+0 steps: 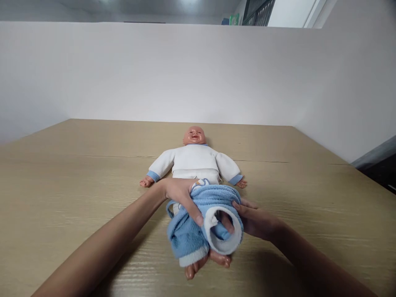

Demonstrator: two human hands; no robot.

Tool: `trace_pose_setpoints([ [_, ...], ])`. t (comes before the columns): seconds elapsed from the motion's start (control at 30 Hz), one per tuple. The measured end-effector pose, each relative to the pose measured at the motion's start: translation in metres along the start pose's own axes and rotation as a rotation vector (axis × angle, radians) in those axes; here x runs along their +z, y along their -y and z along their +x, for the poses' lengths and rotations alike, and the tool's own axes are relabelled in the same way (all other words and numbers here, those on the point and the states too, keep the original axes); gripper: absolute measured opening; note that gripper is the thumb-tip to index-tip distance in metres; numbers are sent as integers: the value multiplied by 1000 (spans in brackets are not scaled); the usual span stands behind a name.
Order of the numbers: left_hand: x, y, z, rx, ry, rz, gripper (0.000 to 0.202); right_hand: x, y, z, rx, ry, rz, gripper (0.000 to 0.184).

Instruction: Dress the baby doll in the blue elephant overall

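A baby doll (195, 159) lies on its back, head away from me, in a white top with blue cuffs. Blue fleece pants (188, 237) with white leg cuffs are bunched about its lower body. Out of one leg opening stick the doll's feet (220, 258). The other white cuff gapes toward me as a round opening. My left hand (185, 197) grips the pants at the left, thumb on the front of the fabric. My right hand (253, 216) holds the right side, and a fingertip shows inside the gaping cuff.
The doll rests on a wide wooden table (77, 185) with a seam running across it. Behind the table stands a white wall (185, 74). A dark object (380, 169) is at the far right edge.
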State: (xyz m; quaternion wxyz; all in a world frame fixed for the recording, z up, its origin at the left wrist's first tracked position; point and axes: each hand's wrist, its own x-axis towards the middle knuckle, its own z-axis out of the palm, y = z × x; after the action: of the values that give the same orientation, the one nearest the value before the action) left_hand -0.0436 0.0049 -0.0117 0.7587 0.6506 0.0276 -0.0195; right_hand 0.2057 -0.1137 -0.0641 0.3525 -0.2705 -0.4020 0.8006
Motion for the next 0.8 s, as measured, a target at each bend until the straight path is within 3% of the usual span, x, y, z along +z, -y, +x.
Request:
trace_pose_setpoints([
  [0.07, 0, 2, -1, 26, -56, 20, 80, 2, 4, -2, 6, 51, -60, 38],
  [0.17, -3, 5, -5, -11, -98, 31, 67, 3, 12, -6, -3, 238, -194, 62],
  [0.23, -3, 6, -6, -11, -101, 61, 58, 4, 15, -7, -1, 283, -248, 73],
  [0.33, -1, 5, -6, -1, -102, 88, 59, 8, 18, -4, -79, 98, -294, 64],
  [0.47, 4, 3, -4, -17, -234, 77, 65, 14, 17, 6, -232, -195, -251, 47],
  [0.63, 9, -4, 2, -23, -251, 164, 68, 25, 23, 11, -310, -366, -407, 30],
  [0.8, 15, -14, 6, -15, -284, 321, 57, 61, 26, -8, -287, -500, -578, 44],
])
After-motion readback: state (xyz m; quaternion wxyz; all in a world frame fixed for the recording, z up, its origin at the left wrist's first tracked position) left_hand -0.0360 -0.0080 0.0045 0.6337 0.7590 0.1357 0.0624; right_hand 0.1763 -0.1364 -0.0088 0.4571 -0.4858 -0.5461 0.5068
